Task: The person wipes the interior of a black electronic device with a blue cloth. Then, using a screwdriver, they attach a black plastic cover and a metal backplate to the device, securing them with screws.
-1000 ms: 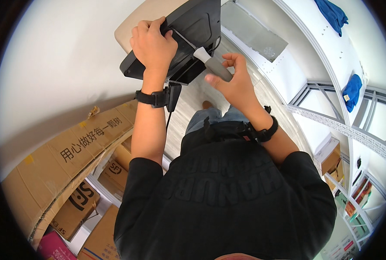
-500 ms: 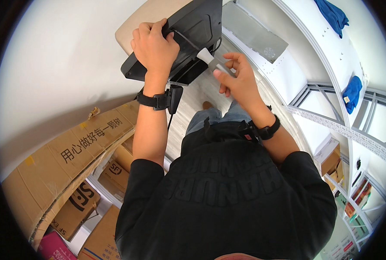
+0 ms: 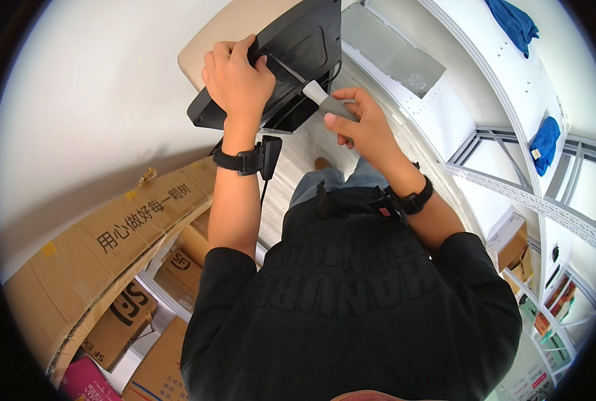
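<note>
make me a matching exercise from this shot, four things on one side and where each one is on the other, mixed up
Things:
1. black device
2. grey-handled tool
3. blue cloth
4. printed cardboard box

Places:
A. on the white shelf, upper right
B. low on the person's left, against the wall
C. in the grip of the left hand, on the table edge
D. in the right hand, tip against the device

Pairs: 1-C, 2-D, 3-A, 4-B

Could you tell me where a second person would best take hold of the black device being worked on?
Probably the black device by its free far edge, from the side opposite the left hand; the right hand works a grey-handled tool at its middle.
</note>
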### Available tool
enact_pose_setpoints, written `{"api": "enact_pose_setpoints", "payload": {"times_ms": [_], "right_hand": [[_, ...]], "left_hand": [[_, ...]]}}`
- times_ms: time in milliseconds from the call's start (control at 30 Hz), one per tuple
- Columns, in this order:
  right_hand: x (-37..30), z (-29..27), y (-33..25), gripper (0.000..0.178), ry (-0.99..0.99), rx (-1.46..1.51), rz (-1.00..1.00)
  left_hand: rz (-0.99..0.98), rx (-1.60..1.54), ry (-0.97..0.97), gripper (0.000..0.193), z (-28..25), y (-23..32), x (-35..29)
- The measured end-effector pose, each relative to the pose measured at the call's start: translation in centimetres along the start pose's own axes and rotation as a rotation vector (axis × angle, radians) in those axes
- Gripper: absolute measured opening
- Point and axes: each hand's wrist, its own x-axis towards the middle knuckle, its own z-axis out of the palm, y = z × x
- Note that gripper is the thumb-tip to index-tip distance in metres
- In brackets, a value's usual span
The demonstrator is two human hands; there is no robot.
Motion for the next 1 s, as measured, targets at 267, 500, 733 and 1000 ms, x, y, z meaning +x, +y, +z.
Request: {"api": "enact_pose_setpoints", "payload": {"times_ms": [267,500,733,1000], "right_hand": [[-0.2,-0.6,-0.7,0.040,-0.030,-0.038,0.027],[-1.1,-6.3,-0.9,0.039,0.031,-0.040,0.002],[-4.9,-17.8,-0.7,0.036,0.235,0.008,-0.032],[-13.0,-32.6,1.4,0.034,0.623,0.146,-0.155]], "left_hand": [[-0.020,0.003,-0.035,0.036,-0.3,-0.1,0.2],[0.013,-0.004,-0.170,0.044,-1.1,0.9,1.6],[0.158,-0.560,-0.121,0.022,1.9,12.1,3.1],[0.249,-1.060,-0.750,0.018,13.5,34.1,1.7]]}}
